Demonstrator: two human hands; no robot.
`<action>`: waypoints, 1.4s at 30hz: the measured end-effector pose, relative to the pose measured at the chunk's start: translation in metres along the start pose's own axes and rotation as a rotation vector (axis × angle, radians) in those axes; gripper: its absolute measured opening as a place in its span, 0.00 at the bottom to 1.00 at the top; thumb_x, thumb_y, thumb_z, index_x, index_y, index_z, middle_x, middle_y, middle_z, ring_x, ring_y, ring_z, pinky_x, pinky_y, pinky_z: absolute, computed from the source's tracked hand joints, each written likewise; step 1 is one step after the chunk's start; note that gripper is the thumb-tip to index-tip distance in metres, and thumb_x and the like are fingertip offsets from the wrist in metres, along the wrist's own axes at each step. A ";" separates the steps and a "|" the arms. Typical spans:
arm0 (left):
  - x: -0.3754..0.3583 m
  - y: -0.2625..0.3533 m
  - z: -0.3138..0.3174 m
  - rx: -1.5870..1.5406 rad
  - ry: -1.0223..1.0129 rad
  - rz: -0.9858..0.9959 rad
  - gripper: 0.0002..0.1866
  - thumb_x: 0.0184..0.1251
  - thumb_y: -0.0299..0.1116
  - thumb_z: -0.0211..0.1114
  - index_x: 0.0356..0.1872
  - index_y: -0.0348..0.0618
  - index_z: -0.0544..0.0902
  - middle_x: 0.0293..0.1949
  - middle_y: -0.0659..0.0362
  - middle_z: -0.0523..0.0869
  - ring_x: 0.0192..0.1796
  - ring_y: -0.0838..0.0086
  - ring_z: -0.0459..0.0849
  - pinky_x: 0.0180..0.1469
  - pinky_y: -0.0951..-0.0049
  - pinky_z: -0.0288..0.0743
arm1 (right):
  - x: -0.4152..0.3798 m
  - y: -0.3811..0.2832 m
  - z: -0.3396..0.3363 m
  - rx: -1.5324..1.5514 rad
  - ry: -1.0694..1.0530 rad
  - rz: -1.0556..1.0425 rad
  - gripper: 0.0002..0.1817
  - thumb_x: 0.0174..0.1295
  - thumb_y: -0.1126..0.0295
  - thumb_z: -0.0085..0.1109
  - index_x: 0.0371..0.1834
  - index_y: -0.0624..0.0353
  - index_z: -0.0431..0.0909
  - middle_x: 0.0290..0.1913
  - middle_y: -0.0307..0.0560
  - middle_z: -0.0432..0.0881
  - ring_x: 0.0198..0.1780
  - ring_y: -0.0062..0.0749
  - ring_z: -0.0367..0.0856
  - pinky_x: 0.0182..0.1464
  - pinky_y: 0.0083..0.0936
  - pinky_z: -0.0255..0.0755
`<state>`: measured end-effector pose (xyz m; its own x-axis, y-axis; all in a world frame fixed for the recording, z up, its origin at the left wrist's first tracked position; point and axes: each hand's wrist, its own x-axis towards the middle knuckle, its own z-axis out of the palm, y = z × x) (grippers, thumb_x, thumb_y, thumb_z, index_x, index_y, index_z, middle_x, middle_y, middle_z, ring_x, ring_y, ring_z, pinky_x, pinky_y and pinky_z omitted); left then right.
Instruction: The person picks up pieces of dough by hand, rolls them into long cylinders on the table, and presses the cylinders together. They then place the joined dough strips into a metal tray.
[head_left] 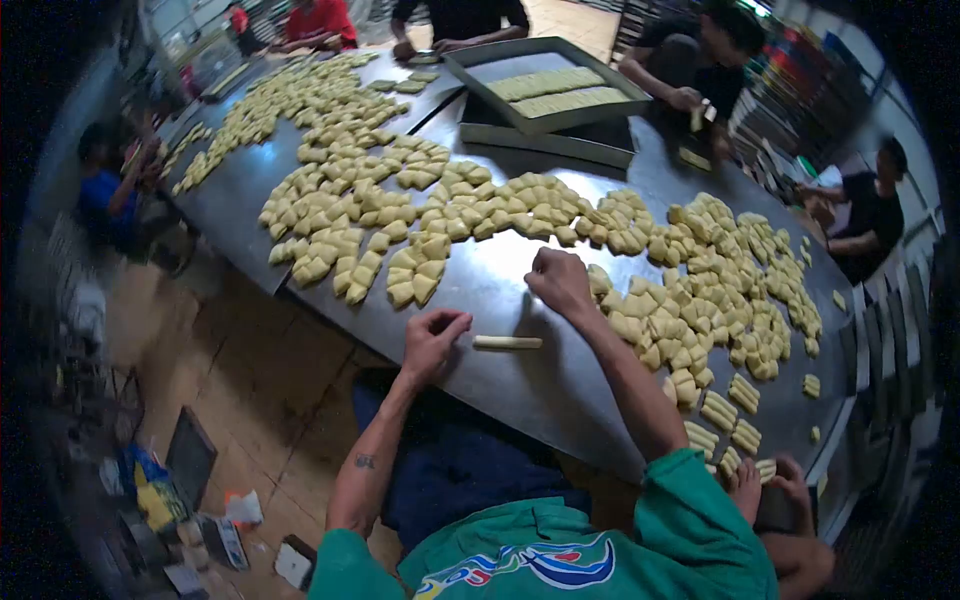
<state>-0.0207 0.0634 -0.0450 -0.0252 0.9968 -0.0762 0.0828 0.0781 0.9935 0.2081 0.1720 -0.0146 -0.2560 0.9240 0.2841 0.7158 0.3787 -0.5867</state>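
A thin pale dough stick (507,343) lies on the metal table in front of me. Just left of its end is my left hand (433,342), with fingers bent and tips drawn together, apart from the stick; I see nothing in them. Raised beyond the stick, my right hand (560,282) is closed like a fist with its back toward me, so anything inside it is hidden. Beyond both hands spreads a long heap of cut dough pieces (530,207), and another dough heap (690,310) lies to the right of my right arm.
Grouped dough sticks (718,411) lie at the right, near another person's hands (745,490). Metal trays (555,120) are stacked at the far side, the upper one holding rows of dough. Several people sit or stand around the metal table (480,385).
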 end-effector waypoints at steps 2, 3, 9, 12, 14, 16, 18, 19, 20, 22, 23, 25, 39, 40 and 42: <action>-0.001 0.012 -0.005 -0.255 -0.093 -0.296 0.24 0.72 0.50 0.61 0.44 0.34 0.84 0.35 0.57 0.88 0.32 0.79 0.84 0.36 0.78 0.79 | -0.027 -0.035 0.003 0.194 -0.005 -0.202 0.05 0.49 0.76 0.64 0.30 0.62 0.80 0.33 0.55 0.82 0.32 0.46 0.83 0.36 0.35 0.78; -0.009 0.030 -0.004 -0.437 -0.130 -0.416 0.27 0.72 0.52 0.60 0.45 0.30 0.83 0.36 0.55 0.87 0.34 0.77 0.85 0.39 0.77 0.81 | -0.039 -0.049 0.003 0.295 -0.019 -0.320 0.06 0.49 0.81 0.62 0.31 0.62 0.79 0.35 0.52 0.81 0.32 0.44 0.82 0.36 0.33 0.78; -0.039 0.036 -0.003 -0.501 -0.087 -0.198 0.17 0.72 0.42 0.63 0.46 0.36 0.84 0.39 0.58 0.87 0.38 0.77 0.85 0.43 0.77 0.80 | -0.087 -0.074 0.011 0.554 -0.001 -0.393 0.14 0.57 0.79 0.64 0.47 0.62 0.77 0.42 0.47 0.82 0.46 0.36 0.83 0.41 0.29 0.80; -0.044 0.031 -0.002 -0.352 -0.087 -0.079 0.14 0.70 0.35 0.66 0.49 0.35 0.83 0.40 0.59 0.88 0.40 0.79 0.84 0.43 0.77 0.80 | -0.093 -0.065 0.006 1.019 -0.307 0.141 0.15 0.65 0.72 0.62 0.53 0.62 0.75 0.46 0.46 0.83 0.45 0.28 0.84 0.42 0.26 0.81; -0.048 0.035 0.003 -0.245 -0.108 0.022 0.14 0.69 0.34 0.67 0.49 0.34 0.83 0.40 0.58 0.88 0.40 0.80 0.84 0.43 0.77 0.80 | -0.098 -0.063 0.004 1.218 -0.530 0.334 0.17 0.68 0.70 0.60 0.57 0.63 0.74 0.45 0.48 0.84 0.40 0.25 0.84 0.40 0.23 0.80; -0.053 0.041 0.011 -0.136 -0.035 0.004 0.14 0.69 0.31 0.67 0.50 0.33 0.83 0.39 0.58 0.88 0.40 0.81 0.84 0.40 0.79 0.80 | -0.106 -0.067 0.006 1.232 -0.436 0.353 0.16 0.68 0.69 0.60 0.56 0.63 0.74 0.44 0.47 0.84 0.40 0.24 0.84 0.41 0.22 0.79; -0.054 0.037 0.014 -0.195 -0.077 -0.027 0.14 0.68 0.31 0.67 0.50 0.33 0.83 0.39 0.58 0.88 0.39 0.80 0.84 0.39 0.79 0.79 | -0.112 -0.068 0.007 1.243 -0.347 0.369 0.16 0.68 0.69 0.60 0.56 0.63 0.75 0.44 0.46 0.84 0.41 0.24 0.83 0.41 0.21 0.78; -0.055 0.034 0.015 -0.252 -0.111 -0.056 0.14 0.68 0.31 0.67 0.50 0.33 0.83 0.39 0.57 0.88 0.39 0.80 0.84 0.38 0.80 0.79 | -0.115 -0.067 0.009 1.186 -0.307 0.340 0.16 0.68 0.70 0.61 0.56 0.64 0.76 0.44 0.46 0.84 0.41 0.24 0.83 0.43 0.21 0.78; -0.057 0.032 0.018 -0.252 -0.114 -0.060 0.14 0.68 0.31 0.67 0.50 0.33 0.83 0.39 0.57 0.88 0.39 0.80 0.84 0.38 0.80 0.79 | -0.118 -0.065 0.012 1.130 -0.269 0.312 0.16 0.67 0.70 0.61 0.56 0.64 0.76 0.44 0.45 0.84 0.42 0.24 0.83 0.44 0.21 0.77; -0.061 0.028 0.025 -0.091 -0.035 0.124 0.11 0.68 0.28 0.67 0.48 0.34 0.85 0.41 0.60 0.87 0.41 0.79 0.84 0.43 0.79 0.79 | -0.125 -0.050 0.031 1.042 -0.191 0.252 0.16 0.67 0.71 0.62 0.55 0.64 0.77 0.43 0.44 0.84 0.43 0.24 0.83 0.45 0.21 0.76; -0.061 0.026 0.025 -0.091 -0.040 0.120 0.11 0.68 0.28 0.67 0.48 0.34 0.85 0.41 0.60 0.87 0.41 0.79 0.84 0.43 0.79 0.79 | -0.130 -0.041 0.040 0.952 -0.115 0.189 0.15 0.66 0.72 0.62 0.54 0.64 0.78 0.43 0.44 0.84 0.43 0.25 0.83 0.47 0.20 0.75; -0.060 0.027 0.020 0.116 -0.141 0.200 0.11 0.67 0.29 0.68 0.46 0.33 0.85 0.40 0.60 0.87 0.40 0.78 0.84 0.43 0.79 0.79 | -0.132 -0.045 0.034 0.969 -0.115 0.201 0.15 0.65 0.72 0.63 0.54 0.63 0.79 0.42 0.44 0.85 0.43 0.24 0.83 0.46 0.21 0.75; -0.054 0.036 0.026 -0.017 -0.315 -0.288 0.11 0.63 0.32 0.71 0.41 0.34 0.89 0.36 0.58 0.90 0.38 0.80 0.85 0.44 0.79 0.78 | -0.130 -0.025 -0.009 0.860 -0.663 0.360 0.15 0.65 0.63 0.61 0.47 0.62 0.83 0.27 0.46 0.85 0.30 0.23 0.81 0.34 0.26 0.75; -0.052 0.032 0.029 0.062 -0.328 -0.291 0.12 0.63 0.33 0.72 0.41 0.35 0.89 0.36 0.58 0.90 0.37 0.80 0.85 0.43 0.79 0.78 | -0.128 -0.025 -0.012 0.744 -0.670 0.352 0.14 0.66 0.62 0.61 0.44 0.63 0.83 0.27 0.41 0.83 0.30 0.20 0.79 0.34 0.23 0.73; -0.048 0.032 0.034 0.144 -0.346 -0.299 0.13 0.62 0.34 0.72 0.41 0.35 0.89 0.36 0.58 0.90 0.37 0.80 0.85 0.42 0.78 0.77 | -0.126 -0.025 -0.012 0.668 -0.645 0.319 0.15 0.65 0.61 0.63 0.37 0.65 0.85 0.26 0.37 0.82 0.28 0.19 0.77 0.32 0.22 0.71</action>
<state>0.0167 0.0185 -0.0126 0.2625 0.8758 -0.4051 0.2603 0.3399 0.9037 0.2298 0.0457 -0.0267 -0.5623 0.7646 -0.3150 0.3495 -0.1255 -0.9285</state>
